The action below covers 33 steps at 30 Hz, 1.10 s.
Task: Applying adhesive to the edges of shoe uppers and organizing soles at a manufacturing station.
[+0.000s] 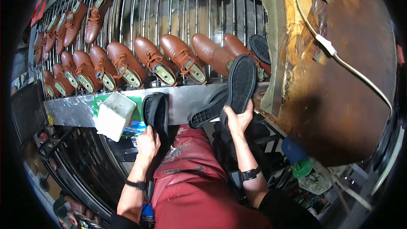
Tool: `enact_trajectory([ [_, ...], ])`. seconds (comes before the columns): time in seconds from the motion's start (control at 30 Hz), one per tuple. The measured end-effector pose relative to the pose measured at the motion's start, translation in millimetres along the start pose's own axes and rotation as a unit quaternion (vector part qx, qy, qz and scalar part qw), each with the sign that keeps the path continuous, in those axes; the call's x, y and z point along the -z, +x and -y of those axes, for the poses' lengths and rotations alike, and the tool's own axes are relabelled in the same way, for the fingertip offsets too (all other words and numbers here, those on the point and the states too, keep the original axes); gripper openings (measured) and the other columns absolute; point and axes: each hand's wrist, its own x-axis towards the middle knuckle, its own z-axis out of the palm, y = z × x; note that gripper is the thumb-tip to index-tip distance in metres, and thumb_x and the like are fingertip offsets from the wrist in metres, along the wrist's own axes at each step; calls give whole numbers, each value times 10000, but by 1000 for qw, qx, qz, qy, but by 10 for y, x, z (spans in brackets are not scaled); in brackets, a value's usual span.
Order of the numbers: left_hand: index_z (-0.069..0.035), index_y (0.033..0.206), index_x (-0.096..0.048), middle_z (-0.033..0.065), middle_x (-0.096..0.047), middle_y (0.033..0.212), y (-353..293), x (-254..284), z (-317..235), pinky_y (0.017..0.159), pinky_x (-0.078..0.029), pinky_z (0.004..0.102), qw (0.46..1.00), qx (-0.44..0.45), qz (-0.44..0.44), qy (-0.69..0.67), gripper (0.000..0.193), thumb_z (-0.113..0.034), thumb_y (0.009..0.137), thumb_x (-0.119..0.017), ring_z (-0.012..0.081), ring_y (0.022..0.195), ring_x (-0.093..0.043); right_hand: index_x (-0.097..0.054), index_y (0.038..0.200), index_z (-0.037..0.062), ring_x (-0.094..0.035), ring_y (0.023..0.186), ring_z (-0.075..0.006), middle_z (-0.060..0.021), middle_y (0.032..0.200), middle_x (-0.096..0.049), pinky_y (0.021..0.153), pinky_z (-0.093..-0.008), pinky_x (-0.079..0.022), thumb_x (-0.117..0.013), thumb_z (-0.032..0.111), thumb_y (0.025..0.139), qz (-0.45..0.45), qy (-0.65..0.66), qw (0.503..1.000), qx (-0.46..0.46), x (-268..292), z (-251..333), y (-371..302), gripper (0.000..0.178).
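My right hand (238, 121) grips the heel end of a black shoe sole (242, 80), held upright with its treaded face showing. Behind it, another black sole (203, 112) lies slanted on the metal ledge (182, 97). My left hand (148, 142) has its fingers closed on the lower end of more black soles (156, 112) at the ledge, left of centre. Just left of that hand stands a white block-like container (115, 115). Brown lace-up shoes (182, 57) lie in a row beyond the ledge, and the raised sole partly covers one brown shoe (212, 53).
The shoes rest on a rack of metal rods (186, 15), with more brown shoes at the far side and left. On the right, a brown-stained board (352, 85) carries a white cable with an inline switch (325, 44). Below the ledge are dark shelves (85, 165).
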Motion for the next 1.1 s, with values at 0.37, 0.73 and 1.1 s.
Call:
enact_trajectory([
  [0.37, -32, 851, -529, 76, -588, 739, 2600, -411, -2313, 691, -500, 354, 838, 123, -233, -478, 189, -86, 861, -710, 179, 690, -582, -462, 1437, 17, -629, 1220, -462, -287, 1324, -644, 1048, -499, -501, -830, 61, 710, 68, -283, 954, 70, -318, 795, 1916, 816],
  [0.73, -1, 1050, -663, 45, -694, 877, 1468, -255, -1700, 689, -549, 286, 837, 90, 125, -525, 208, -135, 915, -749, 124, 743, -653, -364, 1579, -53, -327, 1548, -398, -287, 1640, -360, 1288, -416, -259, -560, -107, 788, 40, -265, 958, 105, -99, 288, 1879, 817],
  [1.1, 38, 1128, -501, 287, -677, 943, -122, -592, 643, 836, -520, 554, 968, 223, 33, -112, 537, -301, 881, -836, 513, 922, -670, -476, 1366, -8, -575, 1273, -318, -179, 1425, -553, 881, -578, -584, -1029, 410, 615, -24, 87, 866, -492, -1188, -275, -957, 1022],
])
